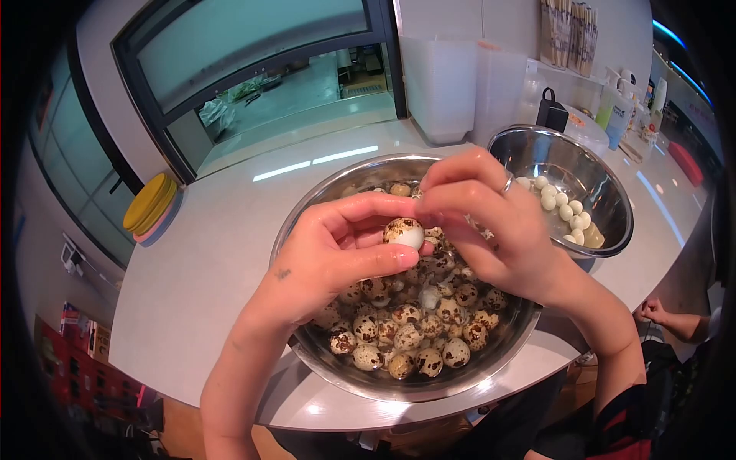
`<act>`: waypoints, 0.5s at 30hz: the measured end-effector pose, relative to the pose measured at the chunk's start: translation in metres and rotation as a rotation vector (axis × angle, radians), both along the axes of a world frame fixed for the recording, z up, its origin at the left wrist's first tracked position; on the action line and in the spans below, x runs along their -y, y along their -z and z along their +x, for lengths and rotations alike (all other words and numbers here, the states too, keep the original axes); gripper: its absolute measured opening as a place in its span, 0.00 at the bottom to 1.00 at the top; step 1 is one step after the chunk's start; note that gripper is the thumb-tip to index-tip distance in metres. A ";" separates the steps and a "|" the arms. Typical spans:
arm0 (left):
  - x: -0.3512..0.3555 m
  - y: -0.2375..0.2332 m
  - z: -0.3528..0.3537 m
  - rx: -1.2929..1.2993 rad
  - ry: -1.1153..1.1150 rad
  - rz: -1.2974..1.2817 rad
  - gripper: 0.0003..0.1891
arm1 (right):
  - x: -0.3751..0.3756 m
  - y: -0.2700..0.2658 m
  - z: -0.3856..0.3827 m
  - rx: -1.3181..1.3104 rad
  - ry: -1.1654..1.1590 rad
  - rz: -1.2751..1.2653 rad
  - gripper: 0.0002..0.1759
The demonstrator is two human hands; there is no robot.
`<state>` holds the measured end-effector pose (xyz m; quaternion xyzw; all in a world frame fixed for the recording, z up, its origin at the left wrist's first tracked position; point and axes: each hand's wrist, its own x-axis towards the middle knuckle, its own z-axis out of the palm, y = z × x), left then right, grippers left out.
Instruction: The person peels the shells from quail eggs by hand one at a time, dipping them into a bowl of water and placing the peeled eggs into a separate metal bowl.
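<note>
My left hand (330, 245) is closed around a quail egg (404, 234), held between thumb and fingers. Speckled shell covers the egg's upper left, while smooth white shows at its lower right. Just above and beside it, my right hand (491, 222) has its fingertips pinched together; whatever they hold is hidden. Both hands are over a large steel bowl (337, 374) of speckled quail eggs (408, 336), with pale shell bits (429, 297) among them. A second steel bowl (625, 207), to the right, contains several peeled white eggs (565, 211).
Both bowls stand on a white counter (192, 291). Yellow plates (152, 203) are stacked at the left. Behind are clear plastic bins (441, 92), a black speaker-like box (552, 113) and bottles (613, 115). Another person's hand (652, 312) shows at the right edge.
</note>
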<state>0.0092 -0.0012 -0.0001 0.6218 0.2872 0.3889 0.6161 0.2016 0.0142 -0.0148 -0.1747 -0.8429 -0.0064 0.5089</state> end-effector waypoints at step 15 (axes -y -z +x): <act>0.004 -0.006 -0.001 -0.114 0.032 -0.095 0.22 | 0.001 0.002 -0.001 0.110 -0.077 -0.002 0.10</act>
